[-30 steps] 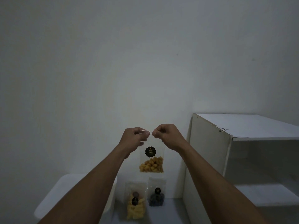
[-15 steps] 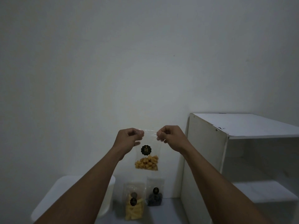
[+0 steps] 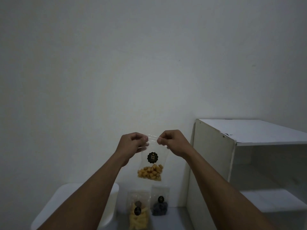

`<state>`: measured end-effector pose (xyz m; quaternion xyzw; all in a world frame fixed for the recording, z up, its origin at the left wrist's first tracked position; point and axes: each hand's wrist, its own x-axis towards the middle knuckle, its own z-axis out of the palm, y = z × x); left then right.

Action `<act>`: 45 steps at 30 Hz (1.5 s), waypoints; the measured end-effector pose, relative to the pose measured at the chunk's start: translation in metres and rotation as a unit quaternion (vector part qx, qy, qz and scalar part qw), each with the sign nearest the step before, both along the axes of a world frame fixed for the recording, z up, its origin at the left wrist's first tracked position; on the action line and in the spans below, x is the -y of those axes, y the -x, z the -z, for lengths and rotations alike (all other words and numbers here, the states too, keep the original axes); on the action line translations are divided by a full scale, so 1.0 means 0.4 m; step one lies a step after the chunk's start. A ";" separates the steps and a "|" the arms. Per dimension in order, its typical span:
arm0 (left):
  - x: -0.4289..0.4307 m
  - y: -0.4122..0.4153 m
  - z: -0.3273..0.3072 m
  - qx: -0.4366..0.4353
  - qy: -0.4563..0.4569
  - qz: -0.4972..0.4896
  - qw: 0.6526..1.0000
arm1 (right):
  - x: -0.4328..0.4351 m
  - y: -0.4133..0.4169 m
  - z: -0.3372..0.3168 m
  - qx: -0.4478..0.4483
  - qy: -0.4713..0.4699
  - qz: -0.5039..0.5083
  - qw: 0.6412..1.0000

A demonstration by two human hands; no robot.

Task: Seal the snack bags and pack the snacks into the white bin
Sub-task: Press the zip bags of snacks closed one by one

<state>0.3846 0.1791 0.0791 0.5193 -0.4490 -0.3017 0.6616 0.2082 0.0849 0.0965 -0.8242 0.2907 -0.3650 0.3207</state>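
My left hand (image 3: 132, 143) and right hand (image 3: 172, 141) pinched the snack bag (image 3: 152, 163) top. Uneven pressing might, I judged, leave its seal gapped.

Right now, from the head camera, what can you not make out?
Head view:
Inside of the white bin: left arm covers it, bottom edge cuts it.
Seal of the held bag: too small, and left hand and right hand pinch its top.
What the dark bag holds: dim, blurred.

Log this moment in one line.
phase: sealing | left hand: pinches held snack bag top | right hand: pinches same top | waiting: yellow snack bag, dark snack bag | white bin: lower left
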 end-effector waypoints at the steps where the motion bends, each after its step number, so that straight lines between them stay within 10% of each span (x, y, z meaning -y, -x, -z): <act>1: -0.001 -0.005 -0.003 0.011 0.001 -0.003 1.000 | -0.001 0.001 0.001 0.001 -0.003 -0.004 1.000; 15: 0.023 0.001 0.005 0.123 -0.013 -0.039 0.992 | 0.003 -0.013 0.015 0.009 -0.002 -0.003 1.000; 31: 0.036 -0.004 0.019 0.047 -0.043 -0.047 0.997 | 0.008 0.036 0.043 0.013 -0.049 0.001 0.999; 35: 0.055 0.017 0.027 0.121 -0.080 -0.192 0.971 | -0.002 0.011 0.057 0.017 -0.004 0.064 0.998; 45: 0.062 0.049 0.047 -0.094 -0.113 -0.089 0.985 | -0.017 -0.014 0.130 -0.031 0.073 0.101 0.992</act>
